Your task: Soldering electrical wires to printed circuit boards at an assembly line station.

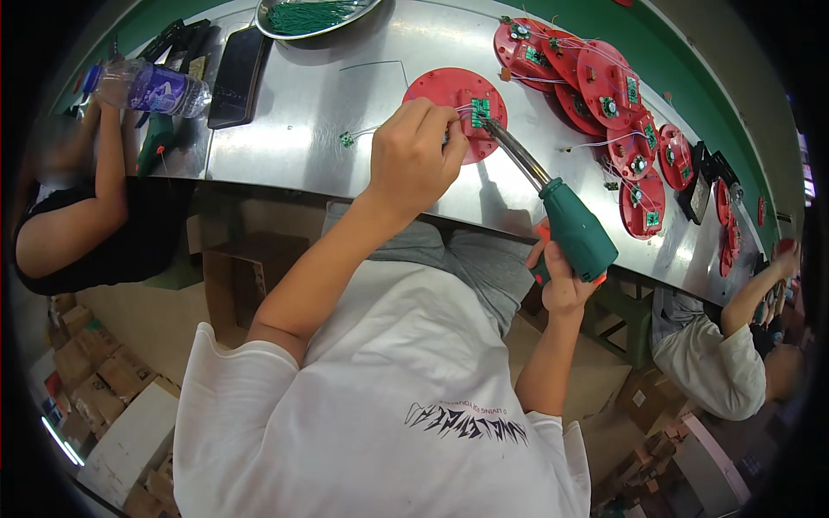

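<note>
A round red plastic disc [423, 85] lies on the metal table in front of me, with a small green circuit board [480, 109] on its raised middle. Closed over the disc's left part, my left hand [414, 147] pinches a thin white wire [367, 131] beside the board. A tiny green board [346, 139] hangs on the wire's outer end. My right hand [566, 281] grips a green pistol-shaped soldering iron [577, 229] below the table's front edge. Its metal tip reaches up-left to the green board and seems to touch it. My fingertips partly hide the wire.
Several red discs with boards and wires [609, 82] lie piled at the right. A metal bowl of green wires [315, 17] stands at the back. On the left are a black phone [237, 78] and a plastic bottle [168, 89]. Co-workers sit on both sides.
</note>
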`<state>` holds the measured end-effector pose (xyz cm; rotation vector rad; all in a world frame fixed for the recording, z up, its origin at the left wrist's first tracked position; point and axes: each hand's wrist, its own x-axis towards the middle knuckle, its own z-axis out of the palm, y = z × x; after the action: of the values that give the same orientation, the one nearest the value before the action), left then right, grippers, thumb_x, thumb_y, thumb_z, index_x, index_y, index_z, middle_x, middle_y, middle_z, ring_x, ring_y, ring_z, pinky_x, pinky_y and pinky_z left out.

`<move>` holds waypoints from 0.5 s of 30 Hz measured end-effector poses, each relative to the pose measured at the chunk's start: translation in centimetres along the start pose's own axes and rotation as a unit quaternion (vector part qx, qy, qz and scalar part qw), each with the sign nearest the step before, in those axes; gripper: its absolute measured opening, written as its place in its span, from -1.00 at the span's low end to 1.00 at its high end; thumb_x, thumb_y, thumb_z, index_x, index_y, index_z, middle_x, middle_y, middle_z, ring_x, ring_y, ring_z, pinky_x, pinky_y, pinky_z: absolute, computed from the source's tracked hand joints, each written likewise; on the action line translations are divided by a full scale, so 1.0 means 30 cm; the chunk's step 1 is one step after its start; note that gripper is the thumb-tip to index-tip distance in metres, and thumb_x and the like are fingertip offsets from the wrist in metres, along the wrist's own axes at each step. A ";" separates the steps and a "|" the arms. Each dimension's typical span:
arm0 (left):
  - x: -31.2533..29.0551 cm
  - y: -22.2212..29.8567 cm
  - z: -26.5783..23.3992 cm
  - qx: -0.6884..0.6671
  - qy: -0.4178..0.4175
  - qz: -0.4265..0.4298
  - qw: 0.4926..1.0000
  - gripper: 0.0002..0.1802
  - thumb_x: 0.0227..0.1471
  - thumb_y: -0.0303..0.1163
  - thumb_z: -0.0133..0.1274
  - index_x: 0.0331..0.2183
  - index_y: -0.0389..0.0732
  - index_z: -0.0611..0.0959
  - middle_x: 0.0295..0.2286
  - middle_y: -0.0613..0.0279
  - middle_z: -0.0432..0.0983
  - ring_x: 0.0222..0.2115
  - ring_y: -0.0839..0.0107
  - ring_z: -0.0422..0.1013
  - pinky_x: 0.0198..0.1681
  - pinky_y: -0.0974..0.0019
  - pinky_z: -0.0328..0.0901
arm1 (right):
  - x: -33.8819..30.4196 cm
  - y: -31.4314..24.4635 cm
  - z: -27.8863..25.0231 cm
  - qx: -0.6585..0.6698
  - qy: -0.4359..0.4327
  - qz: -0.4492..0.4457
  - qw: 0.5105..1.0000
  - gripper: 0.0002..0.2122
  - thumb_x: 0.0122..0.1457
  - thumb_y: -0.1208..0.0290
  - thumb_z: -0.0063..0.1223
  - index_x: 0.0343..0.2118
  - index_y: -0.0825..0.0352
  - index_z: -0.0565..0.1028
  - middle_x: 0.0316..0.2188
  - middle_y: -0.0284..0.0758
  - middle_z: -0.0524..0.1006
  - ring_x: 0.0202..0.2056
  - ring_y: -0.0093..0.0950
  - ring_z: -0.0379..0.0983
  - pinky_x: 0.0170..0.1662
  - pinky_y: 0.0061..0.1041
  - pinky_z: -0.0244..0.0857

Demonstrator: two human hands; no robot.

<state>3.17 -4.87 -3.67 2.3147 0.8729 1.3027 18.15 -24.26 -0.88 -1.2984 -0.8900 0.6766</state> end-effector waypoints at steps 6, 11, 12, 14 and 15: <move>-0.006 -0.008 0.005 -0.001 -0.005 0.000 1.000 -0.93 -0.11 -0.61 0.16 -0.45 -0.32 0.61 -0.54 0.13 0.47 -0.59 0.27 0.44 -0.53 0.26 0.33 | 0.015 0.003 0.012 -0.022 0.002 0.006 1.000 -0.78 0.05 0.66 0.04 -0.22 0.55 0.56 -0.46 -0.21 0.59 -0.67 -0.56 0.42 -0.62 -0.62 0.24; -0.004 -0.008 0.005 -0.011 -0.003 -0.003 1.000 -0.92 -0.12 -0.61 0.16 -0.45 -0.32 0.62 -0.56 0.14 0.48 -0.59 0.30 0.45 -0.54 0.29 0.34 | 0.019 0.013 -0.012 -0.039 -0.035 -0.005 0.999 -0.75 0.13 0.58 0.01 -0.14 0.55 0.51 -0.37 -0.17 0.56 -0.66 -0.51 0.42 -0.58 -0.57 0.26; -0.004 -0.009 0.005 -0.011 -0.003 -0.004 1.000 -0.92 -0.12 -0.61 0.16 -0.45 -0.32 0.62 -0.56 0.14 0.48 -0.59 0.30 0.45 -0.54 0.29 0.34 | 0.018 0.017 -0.021 -0.062 -0.071 -0.012 0.996 -0.70 0.19 0.52 -0.01 -0.04 0.56 0.45 -0.28 -0.12 0.55 -0.64 -0.45 0.43 -0.53 -0.52 0.29; -0.005 -0.013 0.007 -0.010 -0.005 -0.008 1.000 -0.93 -0.11 -0.60 0.16 -0.45 -0.32 0.62 -0.57 0.15 0.48 -0.60 0.30 0.45 -0.54 0.30 0.34 | 0.017 0.015 -0.018 -0.056 -0.063 0.004 0.996 -0.69 0.19 0.51 -0.01 -0.03 0.56 0.44 -0.30 -0.13 0.54 -0.64 -0.45 0.43 -0.54 -0.53 0.28; -0.007 -0.014 0.009 -0.010 -0.005 -0.009 1.000 -0.93 -0.11 -0.60 0.16 -0.45 -0.32 0.62 -0.57 0.15 0.48 -0.60 0.30 0.45 -0.54 0.30 0.34 | 0.018 0.012 -0.016 -0.050 -0.055 0.018 0.997 -0.69 0.19 0.50 -0.01 -0.03 0.56 0.44 -0.32 -0.13 0.53 -0.64 -0.44 0.43 -0.54 -0.53 0.28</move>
<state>3.17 -4.70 -4.17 2.2911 0.8728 1.2839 18.87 -23.99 -1.17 -1.3786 -1.0023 0.7466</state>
